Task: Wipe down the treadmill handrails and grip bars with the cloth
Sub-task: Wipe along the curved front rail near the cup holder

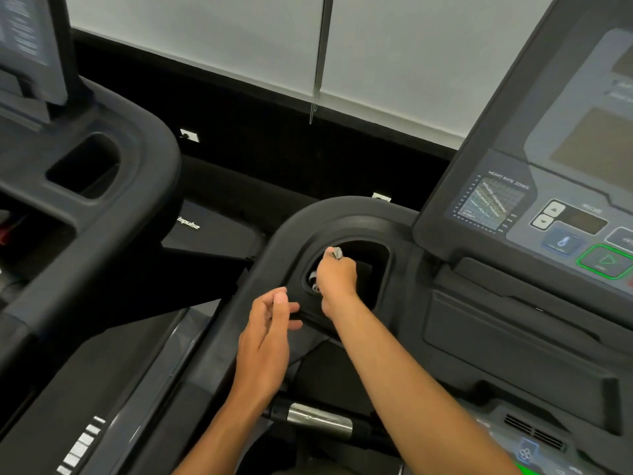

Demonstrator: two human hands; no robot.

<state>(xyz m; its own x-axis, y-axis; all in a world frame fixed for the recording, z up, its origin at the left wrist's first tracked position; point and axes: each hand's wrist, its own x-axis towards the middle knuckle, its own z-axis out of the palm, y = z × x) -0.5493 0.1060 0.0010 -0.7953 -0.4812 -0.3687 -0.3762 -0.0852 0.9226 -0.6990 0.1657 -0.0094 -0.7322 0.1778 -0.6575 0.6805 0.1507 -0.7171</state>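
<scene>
Two bare forearms and hands — no sleeves showing

Both arms come into view uncovered as far up as can be seen: no cuff, glove, watch or band shows on either wrist. The left hand (265,341) is slim with long fingers, and its thumbnail is short and plain. The right hand (337,281) is seen from the back, knuckles and wrist visible, joined to a long, smooth forearm that runs toward the lower right edge — whether any ring is worn there cannot be told.

Gym: two treadmills (342,217) side by side, heart-rate console (534,200).
</scene>
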